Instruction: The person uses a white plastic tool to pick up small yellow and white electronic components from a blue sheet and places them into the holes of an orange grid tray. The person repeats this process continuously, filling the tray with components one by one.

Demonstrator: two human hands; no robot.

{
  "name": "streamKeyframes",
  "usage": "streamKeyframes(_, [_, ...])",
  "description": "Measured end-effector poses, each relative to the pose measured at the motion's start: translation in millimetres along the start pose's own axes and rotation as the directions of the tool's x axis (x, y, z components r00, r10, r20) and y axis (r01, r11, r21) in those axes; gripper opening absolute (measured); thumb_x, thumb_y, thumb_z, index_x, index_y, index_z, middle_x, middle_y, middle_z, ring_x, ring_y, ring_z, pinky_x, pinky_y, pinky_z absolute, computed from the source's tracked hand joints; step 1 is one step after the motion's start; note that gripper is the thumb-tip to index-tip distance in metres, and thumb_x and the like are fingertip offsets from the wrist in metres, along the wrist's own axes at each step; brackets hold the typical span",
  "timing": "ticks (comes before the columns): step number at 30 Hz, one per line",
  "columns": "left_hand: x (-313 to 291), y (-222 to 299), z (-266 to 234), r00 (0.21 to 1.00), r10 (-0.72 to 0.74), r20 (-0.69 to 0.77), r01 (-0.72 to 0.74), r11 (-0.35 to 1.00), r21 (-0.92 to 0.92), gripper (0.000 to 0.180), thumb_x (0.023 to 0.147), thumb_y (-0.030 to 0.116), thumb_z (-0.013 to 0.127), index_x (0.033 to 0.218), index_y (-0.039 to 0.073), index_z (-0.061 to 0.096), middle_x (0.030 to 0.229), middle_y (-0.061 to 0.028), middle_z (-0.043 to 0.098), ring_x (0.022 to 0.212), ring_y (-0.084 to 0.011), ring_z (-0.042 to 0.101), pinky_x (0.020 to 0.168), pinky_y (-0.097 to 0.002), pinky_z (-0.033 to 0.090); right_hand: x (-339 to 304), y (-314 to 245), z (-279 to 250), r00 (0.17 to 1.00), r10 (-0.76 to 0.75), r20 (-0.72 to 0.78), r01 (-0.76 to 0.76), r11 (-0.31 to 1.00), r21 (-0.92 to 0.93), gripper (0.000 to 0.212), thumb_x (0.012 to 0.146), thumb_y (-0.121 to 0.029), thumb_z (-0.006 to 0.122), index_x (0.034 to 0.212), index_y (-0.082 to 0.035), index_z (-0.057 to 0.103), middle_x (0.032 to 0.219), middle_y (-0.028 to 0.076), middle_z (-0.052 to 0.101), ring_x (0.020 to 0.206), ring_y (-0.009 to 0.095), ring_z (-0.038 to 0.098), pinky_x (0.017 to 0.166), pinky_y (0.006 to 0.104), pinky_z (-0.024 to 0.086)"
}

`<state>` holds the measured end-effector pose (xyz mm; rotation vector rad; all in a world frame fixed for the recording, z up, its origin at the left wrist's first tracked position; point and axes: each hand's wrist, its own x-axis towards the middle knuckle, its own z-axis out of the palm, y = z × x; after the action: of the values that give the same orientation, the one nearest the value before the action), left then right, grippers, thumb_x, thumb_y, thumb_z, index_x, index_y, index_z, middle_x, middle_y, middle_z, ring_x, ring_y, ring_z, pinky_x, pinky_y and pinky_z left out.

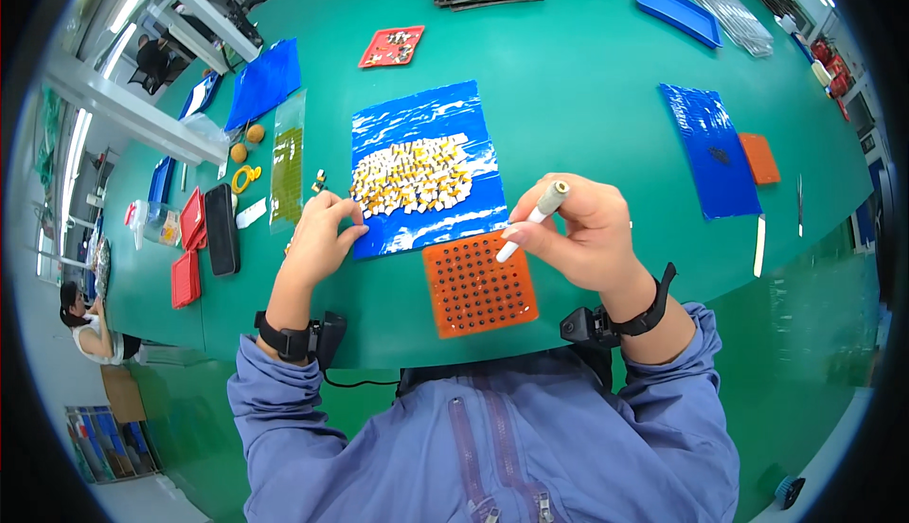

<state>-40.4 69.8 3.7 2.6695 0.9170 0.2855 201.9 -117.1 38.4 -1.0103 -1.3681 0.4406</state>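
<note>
My right hand [579, 237] pinches a white pen-shaped tool [543, 209] with a khaki rear end. The tool's white tip is over an orange block [454, 322] with rows of black-looking holes, close to its upper right part; I cannot tell if it touches. Beyond the block lies a blue plastic sheet [417, 111] bearing a heap of small white-and-yellow parts [412, 175]. My left hand [324, 234] rests at that sheet's left edge, beside the heap. Its thumb and forefinger are bent and apart, with nothing visible between them.
A few loose parts [320, 181] lie beyond my left hand. Further left are a black case [222, 230], red trays [187, 280] and a yellow-green strip pack [287, 175]. A red tray of parts [391, 47] stands farther back. Rightward lie another blue sheet [710, 154], an orange block [759, 159] and tweezers [800, 206].
</note>
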Motion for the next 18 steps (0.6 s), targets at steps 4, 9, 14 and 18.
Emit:
streamKeyframes(4, [-1,27,-12,0.999,-0.035,0.026,0.041,0.96,-0.278,0.011,0.072,0.006,0.064,0.077,0.003,0.055,0.073,-0.0065,0.053,0.066,-0.0171,0.051,0.06,-0.0285,0.041,-1,-7,-5,0.996,0.048,0.076,-0.055,0.994,0.09,0.006,0.073,0.003,0.063,0.077,0.001,0.059,0.072,0.007,0.058,0.062,0.01,0.052,0.052,0.0215,0.038])
streamKeyframes(9, [-14,83,-25,0.997,-0.001,0.079,0.069,0.507,-0.859,0.01,0.076,0.0,0.061,0.082,0.002,0.053,0.072,-0.0022,0.055,0.058,-0.0049,0.048,0.053,-0.0201,0.04,-3,-1,-9,0.99,0.114,0.087,-0.138,0.929,0.343,0.012,0.076,-0.002,0.064,0.085,-0.001,0.057,0.077,0.001,0.058,0.071,0.005,0.052,0.062,0.0188,0.041])
streamKeyframes(14, [-7,104,-15,0.973,0.2,-0.117,-0.11,-0.042,-0.993,0.008,0.077,-0.004,0.056,0.08,0.0,0.05,0.076,-0.0094,0.053,0.072,-0.0171,0.055,0.064,-0.0265,0.044,-1,-1,-11,0.959,0.247,0.138,-0.283,0.853,0.439,0.013,0.075,-0.001,0.064,0.087,-0.001,0.057,0.082,0.002,0.058,0.077,0.006,0.053,0.068,0.02,0.043])
streamKeyframes(18, [-3,105,2,0.974,0.156,-0.163,-0.118,-0.261,-0.958,0.01,0.078,0.0,0.058,0.081,0.001,0.049,0.074,-0.009,0.053,0.07,-0.0177,0.054,0.065,-0.0286,0.044,0,2,-11,0.943,0.288,0.165,-0.332,0.831,0.447,0.013,0.076,0.0,0.063,0.088,0.0,0.058,0.082,0.003,0.059,0.077,0.007,0.054,0.068,0.0205,0.044])
